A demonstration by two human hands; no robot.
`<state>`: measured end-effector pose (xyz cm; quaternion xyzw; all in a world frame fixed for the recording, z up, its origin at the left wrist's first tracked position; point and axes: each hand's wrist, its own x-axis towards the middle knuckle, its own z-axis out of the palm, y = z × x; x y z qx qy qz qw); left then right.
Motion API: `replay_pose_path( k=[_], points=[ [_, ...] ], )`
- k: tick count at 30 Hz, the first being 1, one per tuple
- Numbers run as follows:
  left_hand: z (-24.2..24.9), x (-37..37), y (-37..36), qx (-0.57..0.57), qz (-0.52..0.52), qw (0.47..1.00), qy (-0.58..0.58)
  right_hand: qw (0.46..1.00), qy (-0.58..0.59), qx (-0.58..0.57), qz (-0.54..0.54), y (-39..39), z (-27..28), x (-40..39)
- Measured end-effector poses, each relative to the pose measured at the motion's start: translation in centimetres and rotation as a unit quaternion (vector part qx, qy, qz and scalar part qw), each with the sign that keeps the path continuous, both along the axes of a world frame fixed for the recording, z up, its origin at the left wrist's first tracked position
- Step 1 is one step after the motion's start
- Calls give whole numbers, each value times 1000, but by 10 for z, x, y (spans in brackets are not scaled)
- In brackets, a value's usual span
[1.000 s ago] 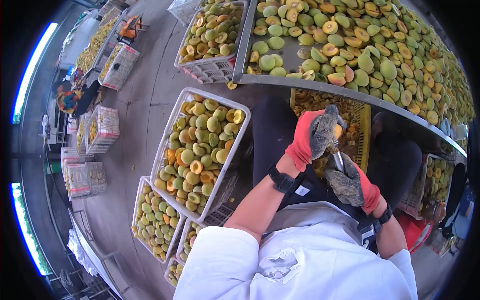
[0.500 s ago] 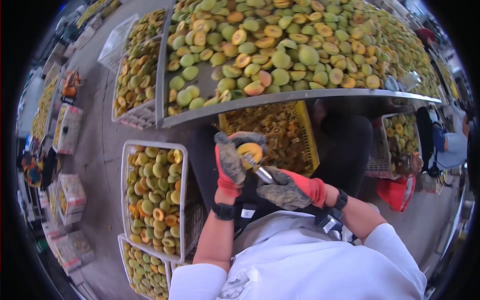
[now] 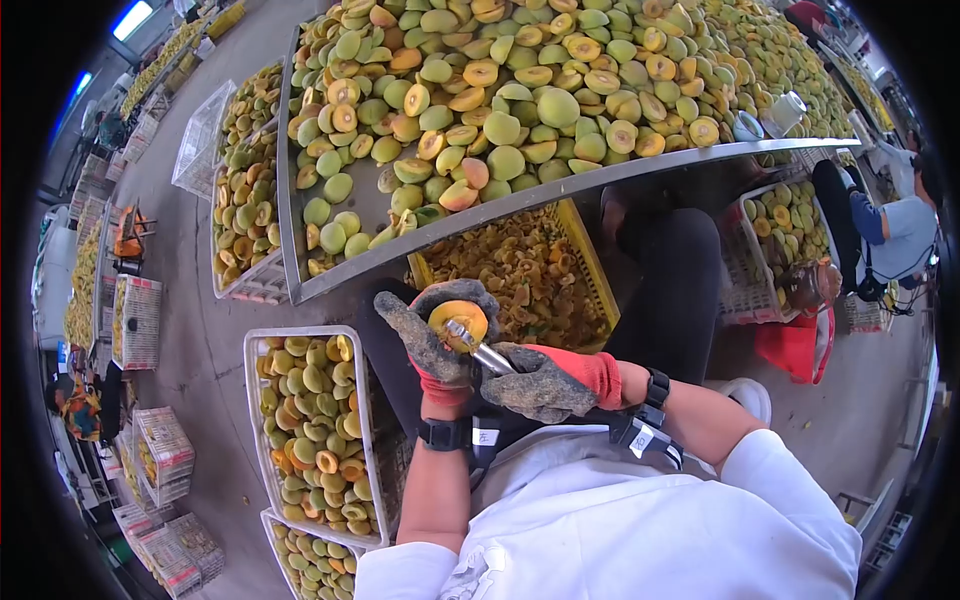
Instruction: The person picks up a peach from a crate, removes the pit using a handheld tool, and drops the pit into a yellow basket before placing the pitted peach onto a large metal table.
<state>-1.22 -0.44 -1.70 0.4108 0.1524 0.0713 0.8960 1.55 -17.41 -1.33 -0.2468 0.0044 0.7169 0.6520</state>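
A halved yellow peach (image 3: pixel 447 314) lies cut side up in my left hand (image 3: pixel 424 345), its gloved fingers curled around the back and the thumb stretched to the side. My right hand (image 3: pixel 548 388), in a matching red and grey glove, is closed around the handle of a metal pitting spoon (image 3: pixel 492 359). The spoon's tip is at the centre of the cut face. Both hands are over my lap, in front of a yellow crate (image 3: pixel 592 272) filled with brownish scraps of fruit.
Above the hands stands a metal-edged table (image 3: pixel 540 193) heaped with peach halves. To the left, a white crate (image 3: pixel 250 372) holds more halves, with another crate (image 3: pixel 276 548) below it. At right are a red bag (image 3: pixel 797 347) and a seated person (image 3: pixel 905 235).
The view has shifted, so the table edge appears higher at right. The peach half has tilted to show more of its cut face, with the spoon still against it.
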Motion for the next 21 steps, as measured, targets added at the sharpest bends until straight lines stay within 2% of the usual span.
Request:
replay_pose_path(
  k=[2,3,4,5,8,9,10,11,13,14,15,16,17,18,19,21],
  points=[
    [2,3,-8,-92,79,991,47,999,42,22,8,3,3,-3],
    [2,3,-6,-90,75,992,49,991,-132,-25,-22,4,7,-7],
    [3,4,-1,-34,22,996,75,949,-302,-73,-49,4,12,-9],
    [4,5,0,21,-30,994,99,949,-302,-73,-52,2,15,-8],
    [4,6,-5,29,-26,997,66,961,-262,-80,-45,-2,14,-2],
    [5,5,-12,-5,25,997,77,990,-138,-27,-25,-4,4,0],
    [5,6,-14,-3,22,997,79,1000,-12,26,-4,-5,-6,1],
    [4,6,-16,13,30,996,88,1000,-11,27,-7,-6,-16,0],
    [4,8,-15,30,37,994,98,987,155,43,27,-4,-23,0],
    [4,10,-10,53,-21,992,110,987,155,44,25,-5,-18,-1],
    [4,11,-8,75,-80,986,122,999,-47,23,-13,-8,-11,-2],
    [2,11,-8,76,-82,986,122,968,-247,0,-50,-9,-4,-3],
    [-1,9,-8,59,-85,991,83,968,-247,1,-53,-10,-4,-2],
    [-2,8,-8,42,-88,994,45,987,-153,26,-43,-13,-5,-2],
    [5,9,-13,98,-55,993,28,997,-58,51,-33,-15,-6,-3],
    [1,9,-14,66,-40,996,48,997,-46,48,-44,-15,-7,-5]
  ],
)
